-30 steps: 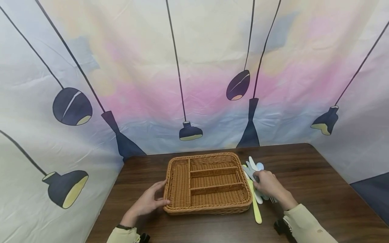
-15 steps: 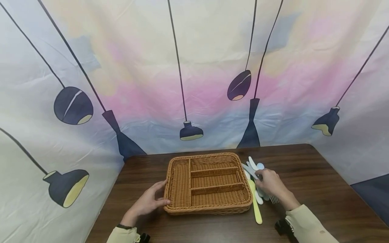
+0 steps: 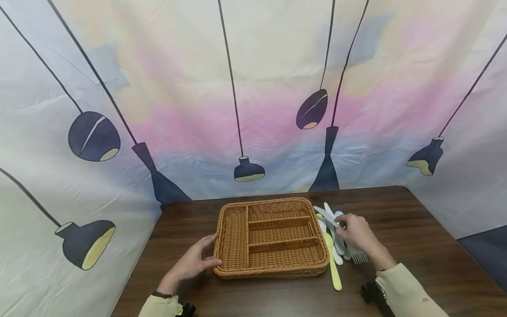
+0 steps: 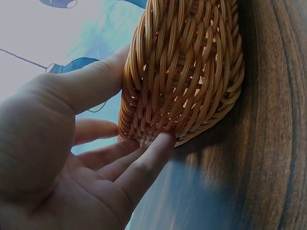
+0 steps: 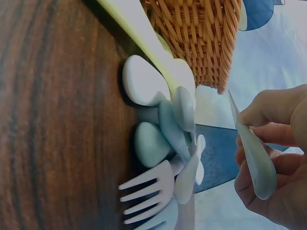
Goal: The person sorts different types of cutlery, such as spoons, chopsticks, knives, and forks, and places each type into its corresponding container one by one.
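In the head view a brown wicker cutlery basket [image 3: 283, 255] with several compartments sits on the table. My left hand [image 3: 194, 259] holds its left side, thumb at the rim and fingers against the woven wall [image 4: 187, 72]. My right hand [image 3: 358, 233] pinches a pale grey-green knife [image 5: 259, 167] between thumb and fingers, lifted just above a cutlery pile, blade pointing toward the basket. Below it lie a yellow-handled piece [image 3: 335, 273], a pale fork [image 5: 151, 189] and several white and bluish pieces, including a spoon-shaped end [image 5: 182, 108]. Overlap hides parts of the pile.
The dark wooden table [image 3: 412, 246] extends right of the pile and in front of the basket. A cloth backdrop [image 3: 273, 110] printed with hanging lamps stands behind the table and along its sides.
My right hand has risen slightly and moved right, drawing the knife up from the pile. More of the fork's tines now show. My left hand and the basket have stayed in place.
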Motion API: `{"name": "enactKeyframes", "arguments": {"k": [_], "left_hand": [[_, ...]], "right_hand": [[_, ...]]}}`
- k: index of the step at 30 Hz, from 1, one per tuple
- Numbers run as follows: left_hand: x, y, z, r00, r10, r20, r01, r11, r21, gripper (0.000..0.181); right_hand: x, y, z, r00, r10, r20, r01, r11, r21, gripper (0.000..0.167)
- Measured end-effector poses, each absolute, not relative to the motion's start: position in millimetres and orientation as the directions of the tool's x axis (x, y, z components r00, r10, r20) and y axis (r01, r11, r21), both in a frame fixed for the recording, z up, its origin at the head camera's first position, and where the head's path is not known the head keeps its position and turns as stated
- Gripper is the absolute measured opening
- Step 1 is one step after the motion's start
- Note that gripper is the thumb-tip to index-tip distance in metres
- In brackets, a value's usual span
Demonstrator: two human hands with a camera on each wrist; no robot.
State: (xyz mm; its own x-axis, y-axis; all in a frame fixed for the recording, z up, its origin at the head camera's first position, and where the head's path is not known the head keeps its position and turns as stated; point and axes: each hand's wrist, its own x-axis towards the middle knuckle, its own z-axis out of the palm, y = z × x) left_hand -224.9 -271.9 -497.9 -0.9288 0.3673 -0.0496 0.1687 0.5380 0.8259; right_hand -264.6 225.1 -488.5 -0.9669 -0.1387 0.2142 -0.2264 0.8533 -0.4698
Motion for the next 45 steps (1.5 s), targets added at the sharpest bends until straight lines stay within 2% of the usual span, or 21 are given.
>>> {"name": "enactKeyframes", "arguments": {"k": [21, 37, 45], "left_hand": [[-229.0, -271.6, -494.3, -0.931, 0.362, -0.053, 0.159, 0.530, 0.833, 0.088], [-225.6, -272.2, -490.0, -0.928, 0.367, -0.061, 0.157, 0.535, 0.830, 0.087], [-223.7, -272.5, -494.2, -0.926, 0.374, -0.055, 0.154, 0.506, 0.849, 0.088]], "right_hand": [[-261.4, 217.9, -454.7, -0.925, -0.162, 0.344, -0.321, 0.817, -0.478, 0.017], [-252.3, 192.2, -436.7, -0.909, -0.242, 0.339, -0.390, 0.780, -0.489, 0.018], [-250.8, 182.3, -432.8, -0.889, -0.303, 0.343, -0.440, 0.771, -0.460, 0.016]]}}
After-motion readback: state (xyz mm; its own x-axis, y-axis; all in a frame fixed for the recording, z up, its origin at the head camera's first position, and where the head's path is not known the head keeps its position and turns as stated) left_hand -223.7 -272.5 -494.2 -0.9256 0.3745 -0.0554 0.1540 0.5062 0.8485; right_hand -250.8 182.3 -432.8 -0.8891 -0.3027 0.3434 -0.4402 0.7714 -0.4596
